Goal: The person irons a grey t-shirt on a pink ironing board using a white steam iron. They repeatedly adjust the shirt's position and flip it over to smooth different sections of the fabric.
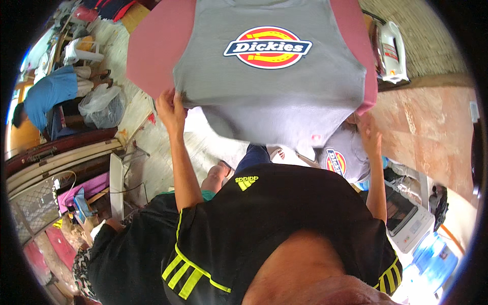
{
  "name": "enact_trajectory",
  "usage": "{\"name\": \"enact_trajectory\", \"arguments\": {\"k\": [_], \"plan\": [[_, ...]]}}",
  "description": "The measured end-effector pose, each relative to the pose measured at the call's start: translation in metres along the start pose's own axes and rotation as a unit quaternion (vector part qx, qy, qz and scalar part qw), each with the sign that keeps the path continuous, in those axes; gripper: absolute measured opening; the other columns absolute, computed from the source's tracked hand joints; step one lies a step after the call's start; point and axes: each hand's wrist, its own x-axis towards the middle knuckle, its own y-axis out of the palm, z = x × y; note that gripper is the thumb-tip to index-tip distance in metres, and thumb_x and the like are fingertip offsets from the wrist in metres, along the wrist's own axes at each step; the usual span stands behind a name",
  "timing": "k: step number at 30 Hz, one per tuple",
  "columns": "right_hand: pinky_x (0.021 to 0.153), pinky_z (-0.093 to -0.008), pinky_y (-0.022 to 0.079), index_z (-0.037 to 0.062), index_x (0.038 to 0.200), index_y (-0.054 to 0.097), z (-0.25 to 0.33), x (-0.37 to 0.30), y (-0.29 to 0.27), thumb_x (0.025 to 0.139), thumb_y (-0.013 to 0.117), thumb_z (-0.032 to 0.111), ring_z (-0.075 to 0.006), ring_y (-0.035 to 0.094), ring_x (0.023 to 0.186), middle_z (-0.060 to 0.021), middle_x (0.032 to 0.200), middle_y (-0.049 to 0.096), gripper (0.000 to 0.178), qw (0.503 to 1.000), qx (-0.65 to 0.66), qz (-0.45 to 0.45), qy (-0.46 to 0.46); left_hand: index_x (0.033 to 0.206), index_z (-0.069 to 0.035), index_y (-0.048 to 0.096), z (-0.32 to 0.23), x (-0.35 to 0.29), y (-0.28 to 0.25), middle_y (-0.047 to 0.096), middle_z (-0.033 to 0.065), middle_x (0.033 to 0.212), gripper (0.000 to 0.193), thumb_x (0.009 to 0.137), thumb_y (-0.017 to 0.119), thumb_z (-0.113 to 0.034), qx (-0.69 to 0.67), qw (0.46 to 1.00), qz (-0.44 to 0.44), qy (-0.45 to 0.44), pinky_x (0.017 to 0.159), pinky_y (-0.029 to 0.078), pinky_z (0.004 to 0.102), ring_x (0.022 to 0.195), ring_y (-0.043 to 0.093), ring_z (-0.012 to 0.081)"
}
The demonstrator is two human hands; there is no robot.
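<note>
In front of me a grey T-shirt (274, 86) with a round red, yellow and white printed badge lies over a maroon board (157, 46). Its lower edge hangs over the board's near end. At the shirt's left edge, my left hand (172, 112) has its thumb and fingers closed on the fabric. My right hand (371, 134) is at the right lower corner of the shirt, its fingertips partly hidden by cloth and board, so its grip is unclear. Below the right side hangs a second grey garment (343, 155) with a similar badge.
A white iron (391, 53) stands right of the board. A person in blue (53, 101) bends at far left, beside a clear plastic bag (102, 105). Another person in black (134, 254) is close on my left. A white machine (409, 218) and blue water bottle (432, 259) stand lower right.
</note>
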Motion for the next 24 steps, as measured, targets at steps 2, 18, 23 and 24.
{"name": "enact_trajectory", "arguments": {"k": [2,18,23,24], "plan": [[0.082,-0.0498,0.050,0.0015,0.132,0.052,0.038,0.068,-0.011,0.096,0.061,0.025,-0.0410,0.063,0.099,-0.0244,0.107,0.064,0.044,0.995,0.057,0.010,0.076,0.112,0.005,0.063,0.000,0.025,0.021,0.066,0.0173,0.098,0.033,0.089,0.070,-0.018,0.037,0.999,-0.006,0.022,0.078,0.050,0.0392,0.087,0.065,0.0297],[0.080,-0.0362,0.053,0.0044,0.109,0.067,0.008,0.181,0.009,0.080,0.076,0.012,-0.0240,0.069,0.088,-0.0123,0.097,0.071,0.031,0.986,0.112,-0.042,0.120,0.097,-0.002,0.061,0.030,0.122,0.018,0.060,0.0010,0.079,0.014,0.085,0.069,-0.001,-0.166,0.924,0.300,-0.166,0.067,0.046,0.0268,0.074,0.055,0.0095],[0.083,-0.0428,0.052,0.0009,0.113,0.062,0.023,0.225,-0.009,0.078,0.073,0.010,-0.0382,0.063,0.099,-0.0193,0.108,0.066,0.037,0.999,-0.013,0.018,-0.037,0.088,-0.001,0.066,-0.021,0.156,0.038,0.065,0.0076,0.075,0.021,0.079,0.078,-0.015,0.115,0.953,0.276,-0.052,0.062,0.048,0.0323,0.067,0.059,0.0217],[0.085,-0.0444,0.051,0.0010,0.114,0.061,0.053,0.259,-0.016,0.080,0.072,0.012,-0.0402,0.062,0.101,-0.0204,0.109,0.064,0.038,0.999,-0.020,0.006,-0.043,0.091,-0.001,0.066,-0.030,0.173,0.050,0.066,0.0097,0.079,0.023,0.080,0.078,-0.017,0.140,0.956,0.256,-0.017,0.064,0.049,0.0325,0.069,0.060,0.0248]]}}
